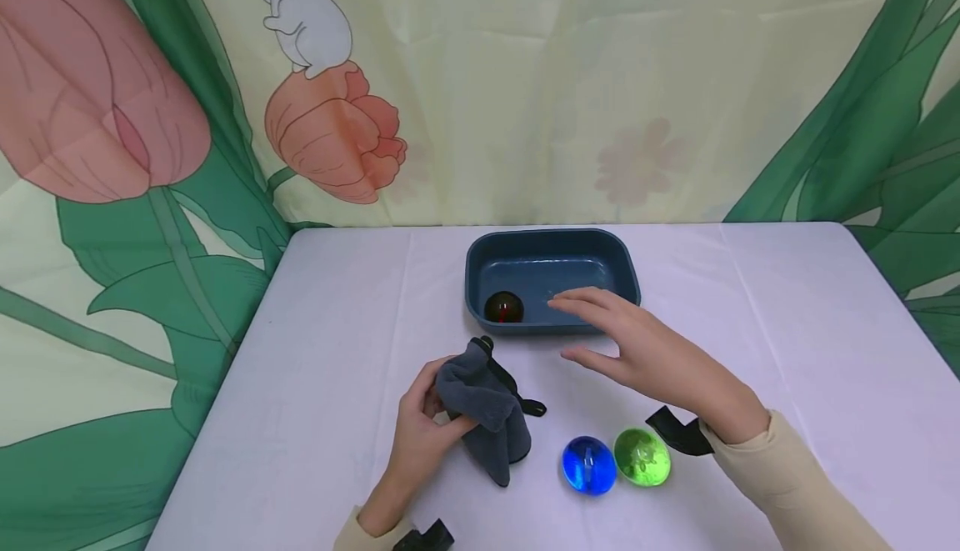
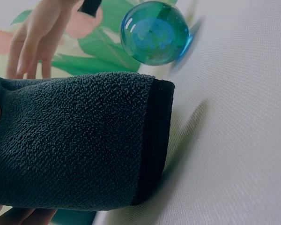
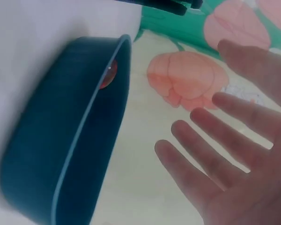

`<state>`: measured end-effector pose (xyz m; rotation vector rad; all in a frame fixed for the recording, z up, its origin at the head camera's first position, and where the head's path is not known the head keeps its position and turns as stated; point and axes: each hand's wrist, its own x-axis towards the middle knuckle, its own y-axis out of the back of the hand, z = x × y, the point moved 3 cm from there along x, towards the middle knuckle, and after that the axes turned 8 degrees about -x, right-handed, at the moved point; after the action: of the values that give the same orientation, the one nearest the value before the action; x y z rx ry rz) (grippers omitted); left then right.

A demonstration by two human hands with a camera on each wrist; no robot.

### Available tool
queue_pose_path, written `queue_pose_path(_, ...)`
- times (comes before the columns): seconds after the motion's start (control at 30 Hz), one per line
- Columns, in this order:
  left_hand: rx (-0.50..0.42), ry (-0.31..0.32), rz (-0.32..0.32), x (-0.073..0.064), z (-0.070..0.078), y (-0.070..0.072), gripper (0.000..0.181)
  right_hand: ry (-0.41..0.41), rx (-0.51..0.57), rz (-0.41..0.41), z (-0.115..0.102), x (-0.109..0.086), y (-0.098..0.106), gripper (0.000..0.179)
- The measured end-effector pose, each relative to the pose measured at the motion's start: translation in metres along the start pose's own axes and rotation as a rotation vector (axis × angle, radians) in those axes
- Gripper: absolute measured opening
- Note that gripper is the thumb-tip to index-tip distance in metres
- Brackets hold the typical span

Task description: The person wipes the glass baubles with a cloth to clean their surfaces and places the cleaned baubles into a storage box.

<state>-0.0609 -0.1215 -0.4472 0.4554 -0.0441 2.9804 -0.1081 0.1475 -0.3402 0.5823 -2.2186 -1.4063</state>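
Observation:
My left hand (image 1: 423,438) grips a dark grey terry cloth (image 1: 487,401) with black edging, and a black strap (image 1: 528,405) hangs off its right side. In the left wrist view the cloth (image 2: 79,140) fills much of the picture, close over the table. Fingers spread and holding nothing, my right hand (image 1: 622,338) hovers by the front right of a dark blue dish (image 1: 551,328). A dark red glass ball (image 1: 503,307) lies in the dish's front left corner. The right wrist view shows the straight fingers beside the dish wall (image 3: 47,126).
Two clear balls, one blue (image 1: 589,465) and one green (image 1: 642,457), lie side by side on the white tablecloth (image 1: 337,351), right of the cloth and below my right forearm. A curtain printed with flowers (image 1: 525,101) hangs behind the table's far edge.

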Motion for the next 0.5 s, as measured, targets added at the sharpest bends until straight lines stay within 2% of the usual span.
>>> queue_pose_path(0.23, -0.007, -0.013, -0.007, -0.002, -0.001, 0.001, 0.059, -0.04, 0.004, -0.016, 0.004, -0.023, -0.004, 0.056)
queue_pose_path(0.5, -0.007, -0.043, -0.019, 0.0, -0.002, 0.0, 0.058, -0.047, 0.02, -0.034, 0.014, -0.044, -0.011, 0.054)
